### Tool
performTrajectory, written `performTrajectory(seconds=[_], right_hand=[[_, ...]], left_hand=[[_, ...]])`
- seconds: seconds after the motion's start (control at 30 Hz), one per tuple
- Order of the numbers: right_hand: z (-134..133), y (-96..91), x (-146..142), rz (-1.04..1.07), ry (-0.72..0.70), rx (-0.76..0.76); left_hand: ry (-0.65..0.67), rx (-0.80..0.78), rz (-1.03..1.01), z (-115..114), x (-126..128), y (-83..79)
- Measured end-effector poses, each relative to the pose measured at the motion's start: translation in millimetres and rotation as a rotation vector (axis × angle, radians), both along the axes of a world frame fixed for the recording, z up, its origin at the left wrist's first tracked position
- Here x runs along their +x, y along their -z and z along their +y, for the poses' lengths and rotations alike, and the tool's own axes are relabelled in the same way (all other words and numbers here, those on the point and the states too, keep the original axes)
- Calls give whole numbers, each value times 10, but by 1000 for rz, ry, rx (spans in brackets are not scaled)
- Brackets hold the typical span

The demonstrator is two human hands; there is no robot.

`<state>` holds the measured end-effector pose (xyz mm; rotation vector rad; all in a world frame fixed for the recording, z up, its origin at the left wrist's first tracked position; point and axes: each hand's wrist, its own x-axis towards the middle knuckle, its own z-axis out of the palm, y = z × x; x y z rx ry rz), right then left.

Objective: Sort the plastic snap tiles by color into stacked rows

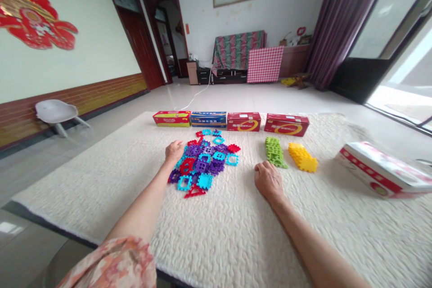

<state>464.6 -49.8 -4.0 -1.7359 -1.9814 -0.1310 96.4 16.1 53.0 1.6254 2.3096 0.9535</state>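
A mixed pile of purple, cyan and red plastic puzzle tiles (205,162) lies on the cream quilted cloth (236,234). My left hand (174,151) rests at the pile's left edge, fingers curled down onto the tiles; what they grip, if anything, is hidden. My right hand (268,181) lies on the cloth with fingers curled under, just left of a row of green tiles (275,152). A row of yellow tiles (303,157) sits right of the green ones.
Several flat boxes line the far edge: a red-yellow one (172,118), a blue one (208,119), two red ones (244,122) (286,124). A larger white-and-red box (381,168) lies at the right. A white chair (56,112) stands by the left wall.
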Motion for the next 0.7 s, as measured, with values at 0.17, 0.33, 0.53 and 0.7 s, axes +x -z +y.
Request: performTrajectory(seconds=[0.17,0.33,0.53,0.7], right_hand=[[18,24,9,-5,-10,16],[17,26,9,-15,-13,28],[4,9,5,-12,-12,25],[5,17,14,5,-25,15]], left_hand=[[-1,-159,-36,-67,-377,145],[94,-166,-69,41,-153,238],[161,-107,-83,123,206,265],[144,-74,-58,43,447,253]])
